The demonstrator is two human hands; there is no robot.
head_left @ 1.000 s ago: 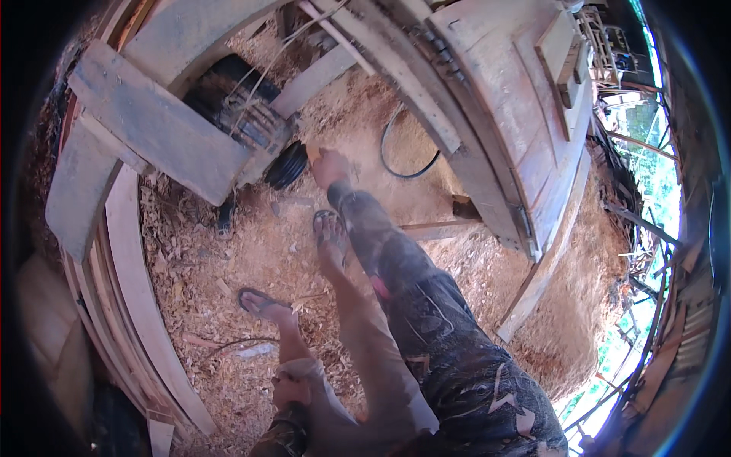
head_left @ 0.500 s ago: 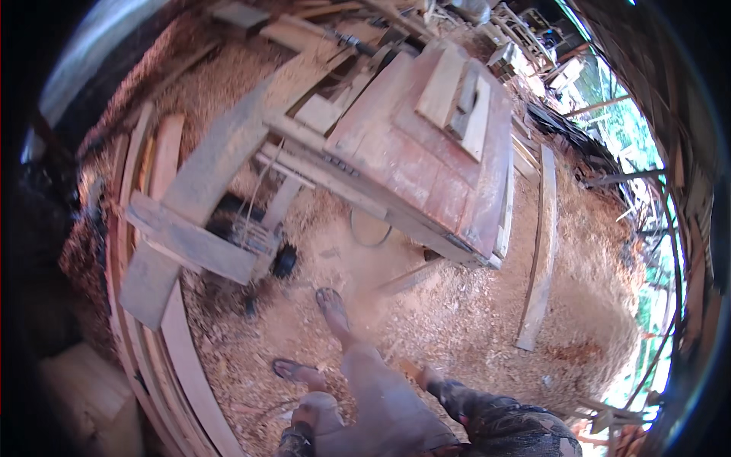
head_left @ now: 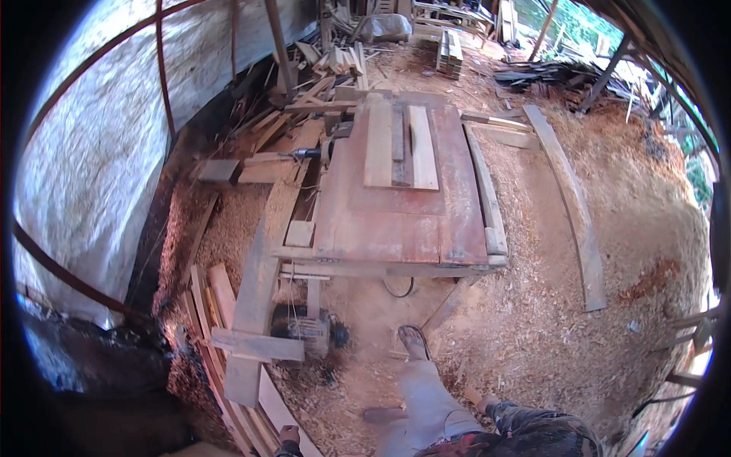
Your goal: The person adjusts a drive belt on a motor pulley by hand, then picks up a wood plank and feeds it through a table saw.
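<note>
My left hand [head_left: 289, 434] hangs low at the lower edge, beside long planks [head_left: 278, 404] on the ground; it is small and dark in view, and its fingers cannot be made out. Held out in front of my dark patterned sleeve, my right hand [head_left: 481, 400] is over the sawdust, its fingers partly showing and loosely extended, with nothing visible in them. Both hands are apart from the reddish wooden worktable [head_left: 411, 236] ahead. On its top lie pale boards [head_left: 378, 148] with a narrow dark gap between them.
A motor [head_left: 311, 331] sits low left of the table, under a short crosswise board [head_left: 259, 346]. A metal chuck [head_left: 307, 153] sticks out at the table's left side. One long plank [head_left: 571, 206] lies on the right. Behind are scrap piles [head_left: 335, 65] and a stacked wood bundle [head_left: 449, 53].
My view has swung left and lifted, so the table now stands straight ahead and the pale sheet wall shows. My feet have shifted in a step toward the table. Both hands remain low.
</note>
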